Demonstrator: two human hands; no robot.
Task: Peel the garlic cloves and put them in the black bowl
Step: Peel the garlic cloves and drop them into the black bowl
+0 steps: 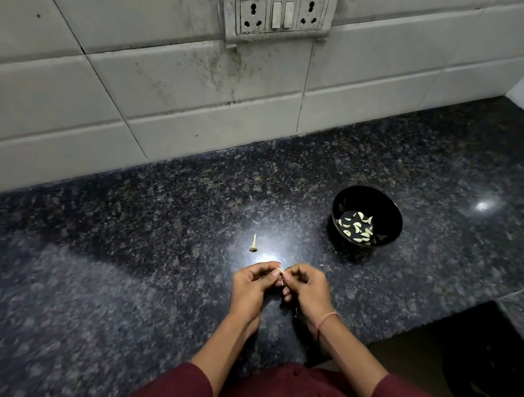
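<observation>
Garlic clove (279,272), small and pale, is held over the counter (124,281). A bare stem (253,244) lies to the left. Next come the left hand (251,286) and right hand (305,286), fingers curled, each pinching an end of the clove. It is likely light, firm, and slippery once its papery skin tears, so nip it at the tip. Farther right, the bowl (378,203) holds peeled cloves (358,226).

The counter (160,222) is black flecked with grey and tan; the black bowl (388,207) holds creamy white peeled cloves (358,227). Wall tiles (138,81) are off-white with dark smudges. The sleeves (179,388) are maroon, the wrist thread (328,316) pinkish-orange, the garlic clove (281,271) pale cream
</observation>
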